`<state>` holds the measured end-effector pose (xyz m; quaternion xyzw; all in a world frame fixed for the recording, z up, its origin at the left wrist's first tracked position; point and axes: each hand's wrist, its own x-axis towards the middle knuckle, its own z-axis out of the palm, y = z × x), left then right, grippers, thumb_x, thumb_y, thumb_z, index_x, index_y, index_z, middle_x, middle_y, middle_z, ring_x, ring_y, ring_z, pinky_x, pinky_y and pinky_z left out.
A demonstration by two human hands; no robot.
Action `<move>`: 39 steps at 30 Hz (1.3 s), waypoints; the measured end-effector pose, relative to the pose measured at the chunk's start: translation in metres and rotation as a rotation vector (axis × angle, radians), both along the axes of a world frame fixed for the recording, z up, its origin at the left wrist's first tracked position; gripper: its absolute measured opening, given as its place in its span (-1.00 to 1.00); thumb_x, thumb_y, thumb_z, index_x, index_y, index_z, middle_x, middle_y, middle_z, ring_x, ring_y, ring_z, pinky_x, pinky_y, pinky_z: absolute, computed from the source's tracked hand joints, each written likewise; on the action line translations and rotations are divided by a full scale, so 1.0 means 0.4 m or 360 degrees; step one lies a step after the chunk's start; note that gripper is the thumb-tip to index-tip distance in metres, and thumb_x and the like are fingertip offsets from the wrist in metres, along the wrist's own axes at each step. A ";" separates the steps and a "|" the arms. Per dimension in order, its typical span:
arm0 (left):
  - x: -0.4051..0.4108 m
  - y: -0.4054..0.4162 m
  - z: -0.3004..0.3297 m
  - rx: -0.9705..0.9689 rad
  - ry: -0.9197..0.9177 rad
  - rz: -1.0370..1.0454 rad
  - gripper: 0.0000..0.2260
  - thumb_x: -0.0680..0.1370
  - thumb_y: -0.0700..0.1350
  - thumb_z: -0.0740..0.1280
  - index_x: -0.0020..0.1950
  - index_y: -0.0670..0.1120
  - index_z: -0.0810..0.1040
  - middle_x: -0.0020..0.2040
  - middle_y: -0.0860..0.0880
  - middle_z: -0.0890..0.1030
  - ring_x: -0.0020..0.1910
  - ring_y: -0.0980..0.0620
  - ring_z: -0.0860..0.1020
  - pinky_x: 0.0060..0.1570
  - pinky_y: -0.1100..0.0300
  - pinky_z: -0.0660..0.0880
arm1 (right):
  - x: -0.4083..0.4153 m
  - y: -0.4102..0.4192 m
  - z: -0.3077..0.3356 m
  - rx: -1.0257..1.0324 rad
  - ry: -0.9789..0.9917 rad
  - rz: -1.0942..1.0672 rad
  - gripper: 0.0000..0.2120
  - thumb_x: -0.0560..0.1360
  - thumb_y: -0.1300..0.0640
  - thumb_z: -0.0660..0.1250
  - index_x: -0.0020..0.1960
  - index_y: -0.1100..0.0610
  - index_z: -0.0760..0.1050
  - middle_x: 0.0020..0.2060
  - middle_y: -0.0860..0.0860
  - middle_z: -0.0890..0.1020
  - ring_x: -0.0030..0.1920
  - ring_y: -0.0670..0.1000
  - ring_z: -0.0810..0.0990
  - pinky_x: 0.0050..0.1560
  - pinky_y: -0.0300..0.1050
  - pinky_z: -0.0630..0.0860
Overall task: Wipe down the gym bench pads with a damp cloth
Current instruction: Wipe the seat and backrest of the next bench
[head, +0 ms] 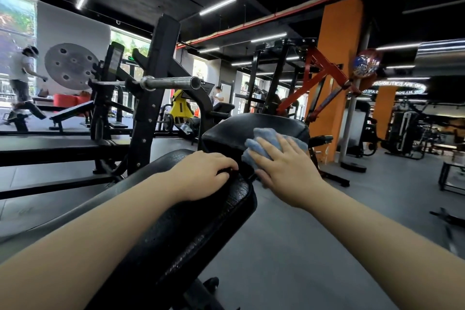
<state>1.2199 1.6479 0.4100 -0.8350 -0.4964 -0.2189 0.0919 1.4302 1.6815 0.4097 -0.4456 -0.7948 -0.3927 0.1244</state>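
Observation:
A black gym bench runs away from me, with a long back pad (191,229) in front and a seat pad (251,128) beyond it. My right hand (284,171) lies flat with straight fingers on a blue cloth (264,142), pressing it onto the near right part of the seat pad. My left hand (203,173) rests on the far end of the back pad, its fingers curled over the pad's edge at the gap between the two pads.
A black rack upright (153,98) with a steel barbell end (171,82) stands left of the bench. Another flat bench (57,146) lies further left. An orange pillar (334,70) and machines stand at the right, on grey floor (314,246). A person (24,80) walks at far left.

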 end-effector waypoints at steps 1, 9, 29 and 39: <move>0.000 0.001 -0.001 0.0034 0.0047 -0.0001 -0.68 0.61 -0.07 0.11 0.35 0.15 0.39 0.32 0.17 0.43 0.25 0.09 0.39 0.31 0.18 0.18 | -0.020 0.010 0.013 0.0020 -0.0119 0.0012 -0.53 0.51 -0.07 0.00 0.23 0.03 0.55 0.24 0.13 0.55 0.18 0.36 0.52 0.16 0.28 0.45; -0.017 0.016 0.006 0.0001 0.0020 -0.0085 -0.63 0.58 -0.15 0.12 0.34 0.14 0.41 0.29 0.13 0.47 0.24 0.19 0.36 0.36 0.22 0.06 | -0.181 0.140 0.097 -0.0361 -0.0622 -0.0105 -0.61 0.59 -0.05 0.16 0.42 -0.21 0.29 0.54 -0.02 0.00 0.50 0.24 0.00 0.48 0.11 -0.03; 0.018 0.021 0.082 -0.0324 0.0009 0.0067 -0.75 0.59 -0.13 0.14 0.11 0.10 0.56 -0.15 0.19 0.50 -0.24 0.26 0.43 -0.26 0.37 0.33 | 0.120 0.061 0.098 -0.0459 0.0559 0.0138 -0.51 0.58 -0.21 0.05 0.48 -0.16 0.17 0.50 -0.12 0.15 0.50 0.00 0.07 0.39 -0.05 0.17; 0.136 0.089 0.111 -0.0003 -0.0329 -0.0041 -0.63 0.57 -0.24 0.19 0.37 -0.09 0.40 0.31 -0.04 0.48 0.29 0.02 0.42 0.24 0.24 0.29 | 0.059 0.059 0.038 -0.0360 0.0745 0.0264 -0.46 0.55 -0.27 -0.16 0.45 -0.16 0.22 0.51 -0.13 0.12 0.52 0.13 -0.16 0.47 0.02 -0.17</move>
